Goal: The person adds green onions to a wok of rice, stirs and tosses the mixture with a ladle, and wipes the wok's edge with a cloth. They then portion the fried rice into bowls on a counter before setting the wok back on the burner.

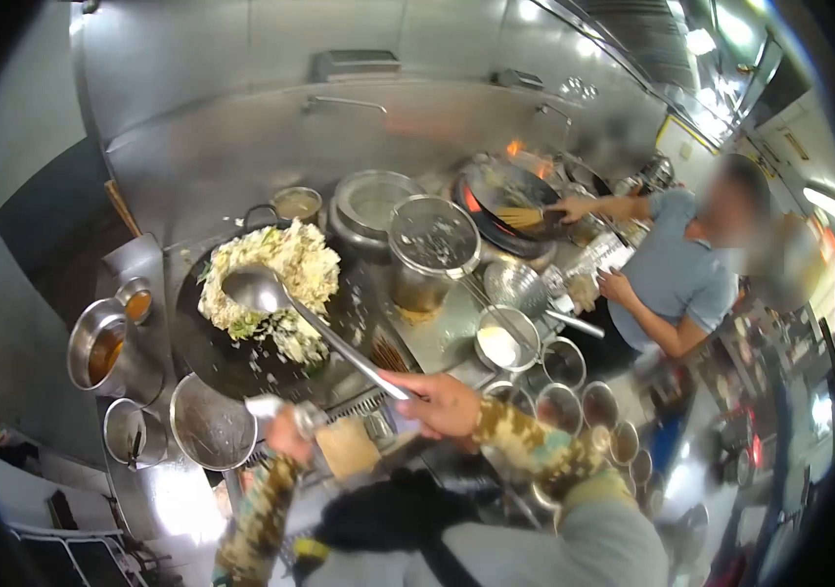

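Note:
My right hand (pixel 442 403) is closed around the long handle of a metal ladle (pixel 255 290). The ladle's bowl rests on a heap of fried rice (pixel 290 252) with egg and bits of green. That heap fills the back and middle of a large dark wok (pixel 204 354); loose grains lie on the bare metal. At the wok's near rim, my left hand (pixel 288 437) is closed on what looks like a white cloth (pixel 265 405). Blur hides exactly how the fingers grip there and whether a wok handle is under the cloth.
Steel pots (pixel 214 430) stand at the near left, one with orange liquid (pixel 104 354). Right of the wok are a tall pot (pixel 431 269) and a strainer (pixel 515 286). A co-worker (pixel 677 259) tends another wok (pixel 505 191) near flames. Several seasoning containers (pixel 559 406) sit beside my right arm.

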Tool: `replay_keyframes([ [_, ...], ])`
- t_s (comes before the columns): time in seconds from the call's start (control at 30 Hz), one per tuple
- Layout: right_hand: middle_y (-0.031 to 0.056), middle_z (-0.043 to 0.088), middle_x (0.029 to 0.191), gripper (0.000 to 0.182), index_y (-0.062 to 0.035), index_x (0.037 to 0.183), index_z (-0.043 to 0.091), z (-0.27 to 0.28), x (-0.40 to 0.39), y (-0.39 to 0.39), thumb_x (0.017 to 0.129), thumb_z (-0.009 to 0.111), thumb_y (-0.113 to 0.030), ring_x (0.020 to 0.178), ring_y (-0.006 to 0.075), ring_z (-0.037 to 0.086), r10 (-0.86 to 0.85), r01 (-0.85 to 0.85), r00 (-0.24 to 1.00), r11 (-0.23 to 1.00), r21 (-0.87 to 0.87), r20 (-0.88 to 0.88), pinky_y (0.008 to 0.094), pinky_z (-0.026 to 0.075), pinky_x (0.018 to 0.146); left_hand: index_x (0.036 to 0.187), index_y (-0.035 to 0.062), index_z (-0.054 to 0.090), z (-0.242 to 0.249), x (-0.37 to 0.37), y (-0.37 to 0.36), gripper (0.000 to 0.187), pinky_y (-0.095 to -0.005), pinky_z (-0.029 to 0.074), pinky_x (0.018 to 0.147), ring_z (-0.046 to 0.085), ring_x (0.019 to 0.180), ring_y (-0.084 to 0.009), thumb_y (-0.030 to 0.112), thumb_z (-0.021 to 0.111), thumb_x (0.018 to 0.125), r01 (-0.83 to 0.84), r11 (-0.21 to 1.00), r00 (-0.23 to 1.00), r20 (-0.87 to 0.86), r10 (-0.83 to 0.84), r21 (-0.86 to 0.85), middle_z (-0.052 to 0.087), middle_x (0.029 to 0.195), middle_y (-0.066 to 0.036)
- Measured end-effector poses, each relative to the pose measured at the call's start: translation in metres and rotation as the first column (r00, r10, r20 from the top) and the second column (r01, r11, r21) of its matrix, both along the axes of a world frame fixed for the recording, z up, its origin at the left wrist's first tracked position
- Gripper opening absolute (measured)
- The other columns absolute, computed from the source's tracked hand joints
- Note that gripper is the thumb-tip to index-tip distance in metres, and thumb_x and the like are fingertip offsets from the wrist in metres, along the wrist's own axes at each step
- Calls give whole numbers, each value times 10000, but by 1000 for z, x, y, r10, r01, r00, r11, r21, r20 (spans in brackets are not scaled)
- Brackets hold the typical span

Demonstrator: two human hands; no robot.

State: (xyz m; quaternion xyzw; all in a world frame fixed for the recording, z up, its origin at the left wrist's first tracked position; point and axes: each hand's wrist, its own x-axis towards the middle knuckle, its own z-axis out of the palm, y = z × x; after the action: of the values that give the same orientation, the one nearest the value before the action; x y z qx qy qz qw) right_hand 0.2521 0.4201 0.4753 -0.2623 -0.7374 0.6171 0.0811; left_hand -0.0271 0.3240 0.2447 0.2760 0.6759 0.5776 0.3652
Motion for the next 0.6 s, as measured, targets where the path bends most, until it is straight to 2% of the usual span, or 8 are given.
replay_keyframes([
  [0.03, 128, 609, 909, 602, -146, 1473, 225, 2, -7, -15, 934, 491, -115, 557, 164, 561, -95, 74, 994, 941, -331, -49, 300, 492, 559, 876, 49, 570, 21, -7, 6, 218, -368, 550, 601, 649, 717, -273, 220, 676, 793, 56, 993, 995, 85, -47, -104, 647, 775, -110],
  [0.07, 103, 607, 961, 568, -147, 1468, 235, 13, -18, -19, 957, 483, -144, 581, 138, 561, -138, 93, 988, 896, -435, -75, 249, 490, 549, 905, 55, 572, 83, -6, 4, 202, -358, 557, 611, 646, 718, -283, 156, 691, 777, 156, 985, 661, -733, -163, -78, 645, 799, -107],
  [0.13, 143, 589, 1074, 600, -144, 1467, 223, 7, -31, -19, 965, 486, -342, 627, 142, 569, -241, 11, 935, 750, -662, -258, 265, 500, 573, 941, 49, 590, 78, -29, 34, 276, -364, 560, 639, 648, 757, -254, 90, 740, 712, 172, 976, 954, 226, -198, 131, 650, 900, -98],
  [0.23, 183, 531, 1215, 695, -141, 1460, 227, 28, -33, -26, 932, 424, -547, 670, 146, 572, -294, -96, 859, 711, -696, -419, 289, 502, 601, 934, 1, 604, 76, -28, 33, 309, -366, 566, 646, 633, 799, -261, 86, 764, 684, 226, 966, 581, -814, -28, 128, 622, 910, -114],
  [0.33, 198, 467, 1306, 763, -153, 1463, 201, 23, -42, -6, 893, 491, -569, 686, 152, 582, -224, -144, 765, 855, -499, -604, 299, 503, 619, 662, 14, 577, 72, -26, 57, 200, -361, 543, 559, 591, 626, -224, 76, 764, 634, 158, 974, 982, -126, -138, 164, 584, 706, -106],
  [0.47, 91, 621, 989, 603, -108, 1360, 405, 19, -70, 11, 866, 654, -348, 635, 152, 585, -337, 238, 832, 935, -264, -441, 282, 497, 581, 968, 84, 586, 21, -43, 67, 286, -385, 542, 621, 627, 775, -240, 326, 575, 816, 197, 934, 979, -9, -203, 299, 638, 866, -72],
  [0.53, 92, 606, 921, 421, -96, 1182, 544, 18, -80, 17, 833, 694, -279, 673, 189, 584, -293, 546, 773, 759, 355, -562, 302, 483, 610, 1032, 92, 598, 38, -52, 76, 334, -397, 543, 665, 638, 809, -251, 370, 536, 857, 11, 1000, 478, 878, -1, -5, 657, 920, -73],
  [0.6, 96, 583, 863, 270, -83, 999, 617, 28, -83, 27, 795, 729, -220, 710, 223, 575, -213, 666, 720, 481, 571, -661, 320, 467, 636, 1023, 90, 611, 34, -51, 76, 311, -378, 543, 685, 639, 819, -255, 340, 549, 848, 139, 967, 806, 543, -236, 213, 663, 913, -75],
])
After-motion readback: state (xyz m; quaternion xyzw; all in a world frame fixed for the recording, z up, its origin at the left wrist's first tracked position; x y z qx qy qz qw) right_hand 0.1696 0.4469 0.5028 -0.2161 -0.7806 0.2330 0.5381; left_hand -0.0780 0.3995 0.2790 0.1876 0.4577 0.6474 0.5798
